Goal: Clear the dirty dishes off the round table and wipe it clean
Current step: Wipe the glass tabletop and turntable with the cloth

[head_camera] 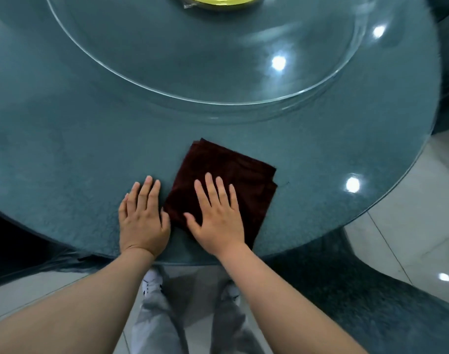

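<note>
**Both palms down at the near table edge, right one on the cloth**

While the dark void under the table rim fills the lower left of the frame, the round table [65, 139] takes up most of the upper and middle picture: blue-green, glossy, with ceiling-light glare spots toward the right side.

Left hand [143, 218], lower centre-left: flat on bare tabletop, palm down, fingers straight and close together, gripping nothing. Thumb side sits just beside the cloth's left corner; contact with it can't be confirmed.

Cloth [233, 169], centre of frame, just right of that hand: dark maroon, folded into a rough square, turned diamond-wise, lying flat near the table's near edge. Layered fold edges show at its top and right corners.

Right hand [217, 219]: palm down on the lower half of the cloth, fingers straight and slightly spread, thumb out to the left. Pressing flat, not pinching or curling round the fabric.

Glass turntable [328, 80], upper centre to upper right: clear disc, its rim curving well above the cloth. A yellow object [218, 1] sits at its middle, cut off by the top edge of the frame; can't tell what it is.

Bottom centre, between the forearms: grey trousers [154, 323] and white shoes [152, 282] on pale floor tiles [410, 213], which also show at lower right.
</note>
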`<state>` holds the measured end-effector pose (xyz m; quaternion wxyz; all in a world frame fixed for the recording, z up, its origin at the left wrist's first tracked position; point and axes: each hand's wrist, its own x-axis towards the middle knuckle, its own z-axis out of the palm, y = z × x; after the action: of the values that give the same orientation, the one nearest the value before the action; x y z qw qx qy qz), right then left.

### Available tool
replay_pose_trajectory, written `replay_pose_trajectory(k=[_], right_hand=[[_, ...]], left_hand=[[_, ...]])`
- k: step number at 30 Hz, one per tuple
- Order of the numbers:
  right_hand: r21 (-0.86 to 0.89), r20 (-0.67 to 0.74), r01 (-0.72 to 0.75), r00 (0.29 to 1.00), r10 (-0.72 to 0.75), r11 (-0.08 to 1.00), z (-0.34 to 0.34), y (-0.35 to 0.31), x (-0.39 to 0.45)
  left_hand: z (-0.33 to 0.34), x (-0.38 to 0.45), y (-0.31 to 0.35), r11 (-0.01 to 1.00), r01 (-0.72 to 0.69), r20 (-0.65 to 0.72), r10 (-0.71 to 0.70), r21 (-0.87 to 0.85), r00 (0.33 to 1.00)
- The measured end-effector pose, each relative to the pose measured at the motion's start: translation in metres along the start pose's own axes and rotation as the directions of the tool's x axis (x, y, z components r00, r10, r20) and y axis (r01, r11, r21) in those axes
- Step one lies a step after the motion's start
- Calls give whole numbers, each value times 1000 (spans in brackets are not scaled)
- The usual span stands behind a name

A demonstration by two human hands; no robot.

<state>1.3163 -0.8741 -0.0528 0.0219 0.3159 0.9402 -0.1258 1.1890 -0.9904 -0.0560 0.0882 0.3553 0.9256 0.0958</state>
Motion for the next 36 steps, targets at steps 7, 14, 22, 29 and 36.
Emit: replay_pose_trajectory(k=[7, 14, 22, 29, 36], right_hand=[[-14, -98, -537, 840, 533, 844, -13, 104, -59], [-15, -25, -721, 692, 721, 692, -9, 80, -73], [3, 75, -16, 997, 16, 1000, 38, -168, -27], [-40, -68, -523, 852, 520, 852, 20, -34, -65], [-4, -65, -699, 714, 697, 715, 19, -56, -56]], left_hand=[[-6, -2, -2, 997, 4, 52, 0, -78, 999], [-37, -6, -37, 635, 30, 151, 136, -772, 979], [-74, 72, -157, 943, -240, 37, 255, -230, 966], [-60, 85, -198, 932, -353, 130, 341, 84, 931], [-61, 89, -200, 936, -347, 140, 336, 63, 931]])
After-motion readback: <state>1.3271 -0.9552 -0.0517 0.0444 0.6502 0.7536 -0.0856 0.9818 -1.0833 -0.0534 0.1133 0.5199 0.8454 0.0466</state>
